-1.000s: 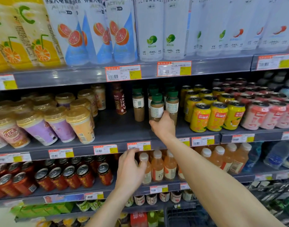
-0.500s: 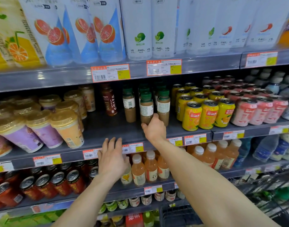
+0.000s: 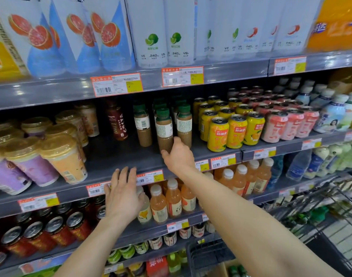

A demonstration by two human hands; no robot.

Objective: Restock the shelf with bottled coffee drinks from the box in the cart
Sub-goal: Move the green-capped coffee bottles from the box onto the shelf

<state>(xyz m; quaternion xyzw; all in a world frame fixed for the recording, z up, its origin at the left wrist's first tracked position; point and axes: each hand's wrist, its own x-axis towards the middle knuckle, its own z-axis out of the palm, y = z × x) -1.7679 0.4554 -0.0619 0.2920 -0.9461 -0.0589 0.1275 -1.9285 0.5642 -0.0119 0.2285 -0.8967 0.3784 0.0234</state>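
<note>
The right hand (image 3: 179, 154) grasps the base of a green-capped, white-labelled bottle (image 3: 164, 128) of tan coffee. The left hand (image 3: 122, 193) is released, its fingers straight at the near shelf (image 3: 115, 154) edge.

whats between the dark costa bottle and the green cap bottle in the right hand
Another green-capped coffee bottle stands between the Costa bottle and the held bottle, in the head view.

"COSTA" read on brown bottle (image 3: 117, 121). "VE", "240", "VB" printed on white lime bottles (image 3: 151, 27). Price tags (image 3: 116, 84) blurred, unreadable.
</note>
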